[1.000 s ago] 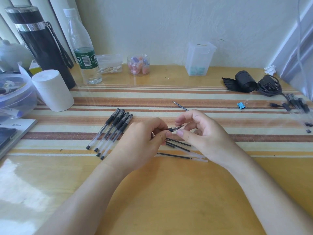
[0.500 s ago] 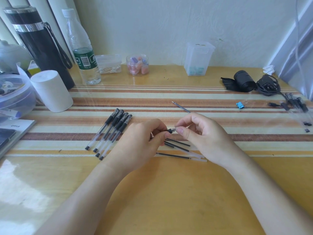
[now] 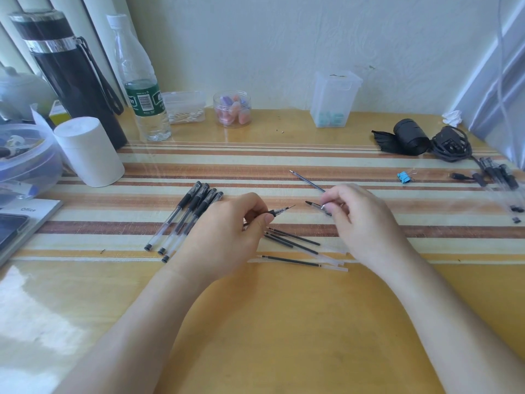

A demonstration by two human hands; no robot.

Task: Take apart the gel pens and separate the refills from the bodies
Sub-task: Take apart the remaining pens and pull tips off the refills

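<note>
My left hand (image 3: 227, 237) grips a gel pen body (image 3: 279, 212) by its black grip, and the refill's bare tip pokes out to the right. A short way to the right, my right hand (image 3: 360, 220) pinches the black nose cone (image 3: 315, 206), which is off the pen. Several whole gel pens (image 3: 187, 217) lie side by side left of my left hand. Loose refills (image 3: 295, 243) lie on the mat below my hands. One more refill (image 3: 306, 181) lies just behind my right hand.
Pen bodies and small parts (image 3: 500, 180) lie at the right edge. A blue binder clip (image 3: 404, 177), black roll (image 3: 409, 136), cable, clear boxes, water bottle (image 3: 140, 89), black flask (image 3: 71, 72) and white cylinder (image 3: 88, 150) ring the striped mat (image 3: 284, 163).
The hands were together twisting the pen's tip. Now my right hand has drawn away to the right with the nose cone, baring the refill tip.
</note>
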